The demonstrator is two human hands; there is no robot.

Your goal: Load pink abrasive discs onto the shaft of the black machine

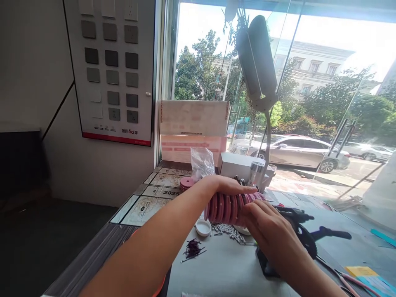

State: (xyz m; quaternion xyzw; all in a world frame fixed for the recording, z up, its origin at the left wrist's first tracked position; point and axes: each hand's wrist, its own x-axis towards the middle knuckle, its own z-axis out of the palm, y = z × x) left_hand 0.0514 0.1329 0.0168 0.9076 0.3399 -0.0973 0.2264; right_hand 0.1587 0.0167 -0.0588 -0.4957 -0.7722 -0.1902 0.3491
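Note:
A row of pink discs point(223, 208), pressed side by side into a ribbed roll with small pale dots, is held above the table between both hands. My left hand point(230, 185) lies along its top and far side; most of its fingers are hidden behind the roll. From the right, my right hand point(267, 218) curls its fingers around the near side of the roll. Under it on the table are white beads point(230, 233), a round white lid point(203, 227) and a pile of dark purple pins or sticks point(193, 248). Another pink disc stack point(186, 183) lies at the left.
A black clamp-like device with a handle point(331, 233) stands right of my right hand. Behind are a clear plastic bag point(202, 163), a white box point(236, 166) and a clear jar point(256, 173). A lamp point(257, 62) hangs above. Cables point(332, 270) lie at lower right.

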